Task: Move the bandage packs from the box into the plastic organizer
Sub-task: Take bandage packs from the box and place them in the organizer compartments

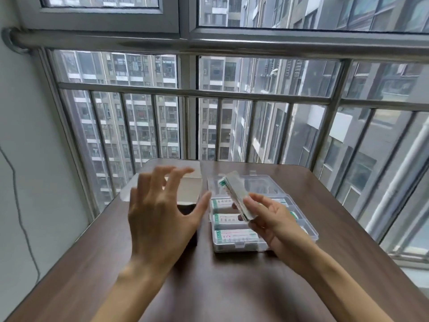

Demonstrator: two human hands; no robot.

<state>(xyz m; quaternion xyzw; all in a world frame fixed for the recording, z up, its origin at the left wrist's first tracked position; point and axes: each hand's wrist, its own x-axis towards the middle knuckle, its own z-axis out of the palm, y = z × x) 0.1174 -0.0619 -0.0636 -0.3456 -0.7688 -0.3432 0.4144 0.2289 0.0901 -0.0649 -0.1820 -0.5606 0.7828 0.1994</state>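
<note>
The head view looks down on a dark wood-grain counter [209,287] set against a barred window [232,96].

Right hand [276,219]: at 3 o'clock from frame centre, over the clear plastic organizer [311,231]. Its fingers [249,202] are curled around a thin stack of bandage packs [235,196], gripping the lower end. The stack is tilted, with its green-printed upper end pointing toward 11 o'clock, and it is raised above the organizer's near compartments.

Left hand [160,210]: at 9 o'clock from the organizer, raised above the counter. Its fingers are spread and only loosely bent; they hold nothing. The thumb points toward the organizer at 3 o'clock and stops just short of it.

Organizer: lid open, hinged back toward 12 o'clock. 3 compartments along its left column each hold white packs with green print [232,235]. The right column is mostly hidden behind the right hand; whether it is filled cannot be determined.

Box [188,189]: on the counter at 12 o'clock from the left hand, partly hidden by the spread fingers. A pale translucent flap extends from it toward 9 o'clock. Its contents cannot be determined.

A thin dark cable [21,217] runs down the wall at the 9 o'clock edge of the frame.
</note>
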